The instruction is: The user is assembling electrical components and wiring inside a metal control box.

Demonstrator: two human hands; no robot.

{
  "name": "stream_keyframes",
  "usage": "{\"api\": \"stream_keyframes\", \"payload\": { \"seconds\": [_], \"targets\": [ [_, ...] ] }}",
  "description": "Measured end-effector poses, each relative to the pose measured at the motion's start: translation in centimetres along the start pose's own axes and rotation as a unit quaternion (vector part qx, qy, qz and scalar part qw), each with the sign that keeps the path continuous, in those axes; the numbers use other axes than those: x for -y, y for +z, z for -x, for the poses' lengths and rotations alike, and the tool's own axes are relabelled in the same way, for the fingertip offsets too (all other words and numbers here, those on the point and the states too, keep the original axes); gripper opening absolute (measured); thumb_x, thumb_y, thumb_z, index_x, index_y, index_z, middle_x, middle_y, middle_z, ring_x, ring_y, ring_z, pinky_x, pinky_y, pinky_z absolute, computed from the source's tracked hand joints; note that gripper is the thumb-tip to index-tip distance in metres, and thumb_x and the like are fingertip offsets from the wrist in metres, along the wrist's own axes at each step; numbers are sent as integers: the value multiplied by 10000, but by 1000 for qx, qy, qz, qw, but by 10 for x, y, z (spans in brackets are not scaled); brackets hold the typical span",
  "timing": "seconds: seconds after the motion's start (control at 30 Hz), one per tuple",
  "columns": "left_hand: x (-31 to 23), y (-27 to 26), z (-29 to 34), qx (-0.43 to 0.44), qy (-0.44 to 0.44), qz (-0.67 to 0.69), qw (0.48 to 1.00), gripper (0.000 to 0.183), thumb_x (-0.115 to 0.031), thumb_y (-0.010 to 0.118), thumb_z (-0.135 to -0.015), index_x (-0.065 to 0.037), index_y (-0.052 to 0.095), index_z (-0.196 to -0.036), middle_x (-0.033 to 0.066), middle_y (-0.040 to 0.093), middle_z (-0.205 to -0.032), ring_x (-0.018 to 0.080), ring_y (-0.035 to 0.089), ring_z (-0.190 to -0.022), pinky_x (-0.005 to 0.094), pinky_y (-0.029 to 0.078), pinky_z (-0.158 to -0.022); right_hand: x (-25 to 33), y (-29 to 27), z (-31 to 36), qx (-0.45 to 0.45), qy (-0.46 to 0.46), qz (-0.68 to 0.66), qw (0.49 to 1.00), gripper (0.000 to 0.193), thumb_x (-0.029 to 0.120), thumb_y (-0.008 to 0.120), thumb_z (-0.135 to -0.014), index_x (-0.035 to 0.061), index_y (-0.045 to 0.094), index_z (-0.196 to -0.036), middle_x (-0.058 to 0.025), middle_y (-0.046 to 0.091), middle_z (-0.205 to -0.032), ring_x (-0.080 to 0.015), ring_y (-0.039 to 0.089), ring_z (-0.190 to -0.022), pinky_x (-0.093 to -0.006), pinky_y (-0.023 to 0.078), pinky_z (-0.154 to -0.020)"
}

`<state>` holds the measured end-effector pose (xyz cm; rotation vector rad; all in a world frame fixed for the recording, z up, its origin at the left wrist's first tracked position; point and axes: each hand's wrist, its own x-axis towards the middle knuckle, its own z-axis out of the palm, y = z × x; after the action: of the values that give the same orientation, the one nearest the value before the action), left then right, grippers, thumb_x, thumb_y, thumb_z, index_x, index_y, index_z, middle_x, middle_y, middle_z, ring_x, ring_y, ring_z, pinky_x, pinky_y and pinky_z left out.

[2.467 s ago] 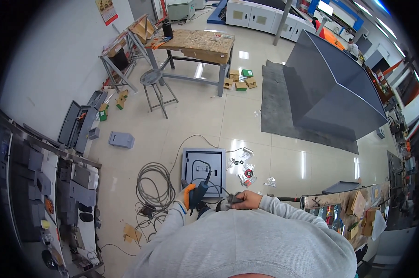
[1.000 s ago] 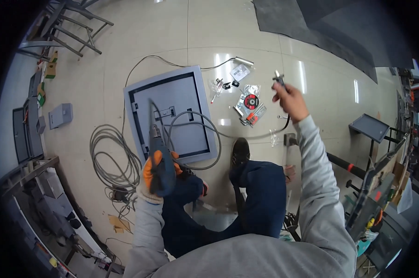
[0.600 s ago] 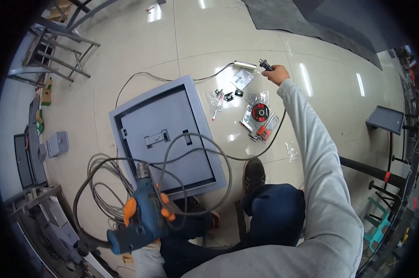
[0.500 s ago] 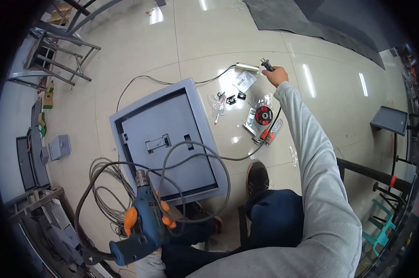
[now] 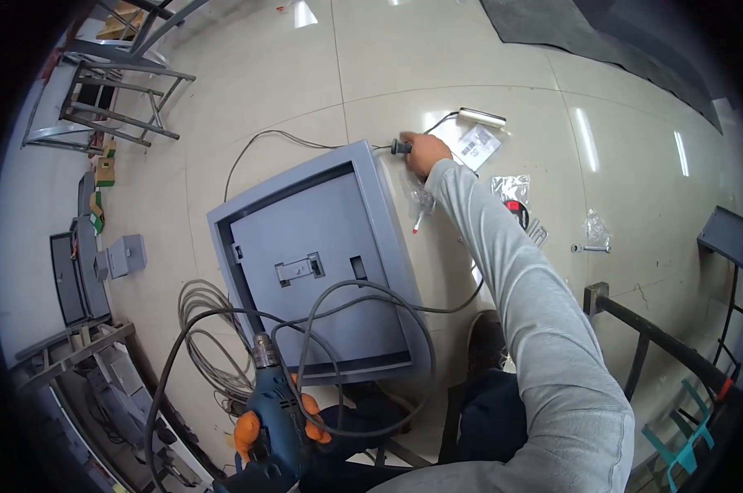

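Observation:
My left hand, in an orange-fingered glove, is closed round the body of a blue power drill at the lower left. The drill's metal chuck points away from me. Beyond the grey metal cabinet, my bare right hand grips a black power plug, whose prongs I cannot make out. A dark cable loops from the drill across the cabinet's recessed panel. Close by my right hand lie a clear plastic bag and a small white packet.
A silvery bar-shaped socket with a cord lies on the floor. Coiled grey cable rests left of the cabinet. A red-and-black disc shows past my right sleeve. A metal stool stands far left, a black bar frame at right.
My right hand has moved left with the plug, toward the cabinet's far corner. The drill stays in my left hand, lower in the picture. The view has shifted, and my right arm covers some floor parts.

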<state>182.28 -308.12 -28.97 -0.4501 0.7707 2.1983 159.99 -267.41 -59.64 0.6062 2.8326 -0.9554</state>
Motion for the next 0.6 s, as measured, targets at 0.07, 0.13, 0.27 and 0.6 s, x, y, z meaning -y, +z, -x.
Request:
{"api": "stream_keyframes", "payload": {
  "seconds": [0.07,0.13,0.27,0.6],
  "targets": [
    [0,-2,0,-17,6,-25,1000,811,-425,567,-927,45,225,-1492,334,540,-1227,436,662,-971,600,548,-874,-3,8,-1,21,-6,34,999,299,204,608,-808,133,733,-1070,-147,719,-1013,-360,667,-911,-445,526,-818],
    [0,-5,-4,-30,11,-46,998,796,-436,543,-949,56,232,-1492,343,550,-1216,441,670,-975,579,563,-865,-12,8,-7,40,-10,73,997,278,216,617,-817,124,732,-1053,-151,716,-992,-358,667,-900,-446,525,-814],
    [-1,-31,-13,83,17,-47,995,792,-436,539,-952,53,231,-1494,335,553,-1223,438,670,-976,583,553,-877,-10,-28,-25,53,-69,73,994,215,235,674,-827,97,740,-978,-126,713,-893,-329,657,-807,-424,522,-767],
    [-8,-14,2,-8,-33,-31,999,818,-403,562,-933,1,169,-1526,306,489,-1311,427,646,-1030,623,500,-938,37,-84,-65,79,-165,21,983,230,241,743,-791,66,751,-941,-84,690,-779,-259,596,-668,-355,500,-699]
  ]
}}
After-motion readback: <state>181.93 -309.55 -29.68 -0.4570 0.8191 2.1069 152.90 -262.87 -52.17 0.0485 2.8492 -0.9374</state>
